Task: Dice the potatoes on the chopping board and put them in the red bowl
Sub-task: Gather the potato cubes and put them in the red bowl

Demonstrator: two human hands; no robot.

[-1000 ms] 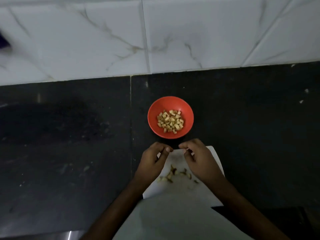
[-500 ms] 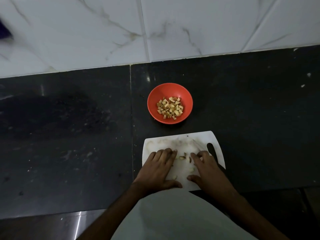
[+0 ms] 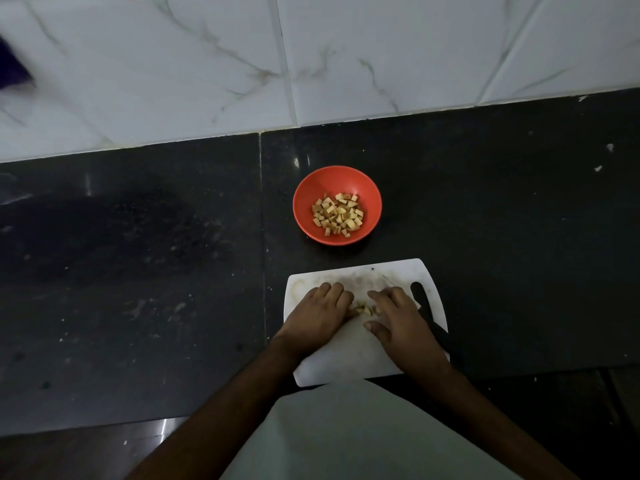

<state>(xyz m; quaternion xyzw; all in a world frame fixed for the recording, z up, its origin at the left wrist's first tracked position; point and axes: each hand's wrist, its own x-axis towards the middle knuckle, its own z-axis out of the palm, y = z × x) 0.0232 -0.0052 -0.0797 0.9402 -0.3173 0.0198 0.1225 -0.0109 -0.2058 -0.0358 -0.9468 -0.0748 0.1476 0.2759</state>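
**Last potato pieces cupped between two hands**

The left hand (image 3: 320, 311) lies flat on the white chopping board (image 3: 363, 355), fingers together and straight, its fingertips touching the left side of a small heap of diced potato (image 3: 363, 308). The heap sits between both sets of fingers, with no clear long axis; its pieces are too few and too hidden to count. The right hand (image 3: 398, 320) closes the other side, fingers straight and slightly spread, equally near. Beyond the fingertips stands one red bowl (image 3: 304, 188), holding some thirty dice. One dark knife (image 3: 424, 301) lies right of the right fingers.
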